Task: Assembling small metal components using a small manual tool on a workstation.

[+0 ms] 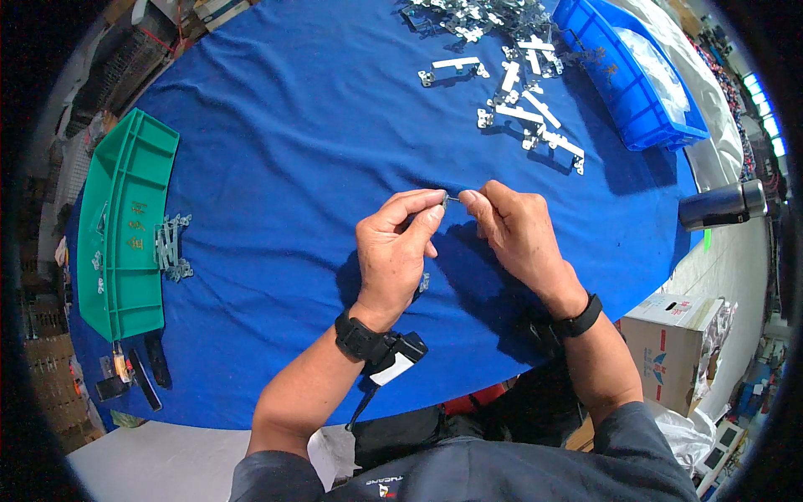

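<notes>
Above the middle of the blue cloth, my two hands meet at the fingertips. Thumb and fingers of my left hand (393, 251) pinch a small metal piece (452, 199), mostly covered by the fingertips. From the other side my right hand (520, 234) closes its thumb and curled fingers on the same piece's thin end. Partly behind my left hand shows another bit of metal (424, 283); whether it lies on the cloth or joins the held piece I cannot tell. Loose metal brackets with white bars (510, 79) lie beyond my right hand.
A heap of metal parts (477, 15) lies at the far edge. The blue bin (623, 88) stands far right, near a dark bottle (723, 205). On the left are a green tray (125, 226), several stacked brackets (173, 247) and small tools (125, 368). A carton (669, 339) sits lower right.
</notes>
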`<state>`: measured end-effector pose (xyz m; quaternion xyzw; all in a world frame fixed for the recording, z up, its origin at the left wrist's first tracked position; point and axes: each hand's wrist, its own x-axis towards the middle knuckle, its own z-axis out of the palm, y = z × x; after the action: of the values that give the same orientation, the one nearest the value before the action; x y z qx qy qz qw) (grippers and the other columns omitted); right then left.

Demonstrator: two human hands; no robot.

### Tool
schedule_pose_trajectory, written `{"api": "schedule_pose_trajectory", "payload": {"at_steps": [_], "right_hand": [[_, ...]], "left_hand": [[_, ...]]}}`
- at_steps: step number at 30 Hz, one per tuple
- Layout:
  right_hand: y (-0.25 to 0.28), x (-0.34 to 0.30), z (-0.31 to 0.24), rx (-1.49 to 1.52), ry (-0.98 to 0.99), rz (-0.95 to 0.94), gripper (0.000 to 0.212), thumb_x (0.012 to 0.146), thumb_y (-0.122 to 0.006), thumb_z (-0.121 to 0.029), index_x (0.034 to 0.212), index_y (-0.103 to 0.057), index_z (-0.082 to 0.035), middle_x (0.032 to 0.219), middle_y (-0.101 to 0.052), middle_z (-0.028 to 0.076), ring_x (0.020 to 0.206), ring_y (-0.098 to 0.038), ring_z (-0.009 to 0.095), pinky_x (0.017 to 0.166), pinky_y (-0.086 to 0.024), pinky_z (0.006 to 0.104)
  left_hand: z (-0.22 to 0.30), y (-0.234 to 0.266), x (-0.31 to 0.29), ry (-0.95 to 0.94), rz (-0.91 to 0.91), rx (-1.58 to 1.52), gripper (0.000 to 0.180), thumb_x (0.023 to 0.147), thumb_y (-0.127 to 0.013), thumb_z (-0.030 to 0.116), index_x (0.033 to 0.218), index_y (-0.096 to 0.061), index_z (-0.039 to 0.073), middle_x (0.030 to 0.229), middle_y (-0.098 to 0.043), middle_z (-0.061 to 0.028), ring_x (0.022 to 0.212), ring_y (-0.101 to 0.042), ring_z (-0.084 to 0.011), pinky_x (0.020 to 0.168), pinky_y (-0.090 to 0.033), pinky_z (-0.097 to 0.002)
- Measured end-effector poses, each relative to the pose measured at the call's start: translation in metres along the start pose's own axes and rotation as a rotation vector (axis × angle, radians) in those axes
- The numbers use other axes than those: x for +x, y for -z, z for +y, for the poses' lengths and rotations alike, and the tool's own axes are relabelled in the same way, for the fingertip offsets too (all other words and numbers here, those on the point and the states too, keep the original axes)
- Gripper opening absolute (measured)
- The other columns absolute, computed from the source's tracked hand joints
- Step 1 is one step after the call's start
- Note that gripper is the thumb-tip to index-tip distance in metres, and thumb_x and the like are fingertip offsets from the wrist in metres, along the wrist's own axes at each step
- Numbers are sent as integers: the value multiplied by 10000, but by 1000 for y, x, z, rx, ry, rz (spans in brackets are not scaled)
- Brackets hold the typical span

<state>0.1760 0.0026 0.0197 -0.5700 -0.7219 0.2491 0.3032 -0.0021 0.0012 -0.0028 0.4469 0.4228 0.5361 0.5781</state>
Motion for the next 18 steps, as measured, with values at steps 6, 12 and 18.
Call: {"api": "schedule_pose_trajectory", "payload": {"at_steps": [6,12,18], "right_hand": [[-4,0,-5,153,75,113,209,907,-704,-162,902,-578,4,680,-629,177,601,-645,322,527,-471,396],[1,0,-7,80,38,27,207,896,-706,-128,948,-560,9,740,-646,190,660,-667,333,552,-488,403],[-2,0,-5,96,148,103,187,893,-696,-105,952,-551,-4,782,-654,192,706,-672,348,588,-500,405]], "left_hand": [[-1,-1,1,-1,3,-24,177,913,-674,20,1082,-726,0,980,-710,-70,696,-599,-55,524,-495,-191],[-1,0,0,-7,9,-19,178,912,-676,21,1081,-726,1,975,-710,-66,700,-599,-56,523,-500,-192],[-1,-1,1,-2,9,-17,175,912,-676,21,1078,-728,3,977,-711,-69,699,-603,-58,528,-504,-193]]}}
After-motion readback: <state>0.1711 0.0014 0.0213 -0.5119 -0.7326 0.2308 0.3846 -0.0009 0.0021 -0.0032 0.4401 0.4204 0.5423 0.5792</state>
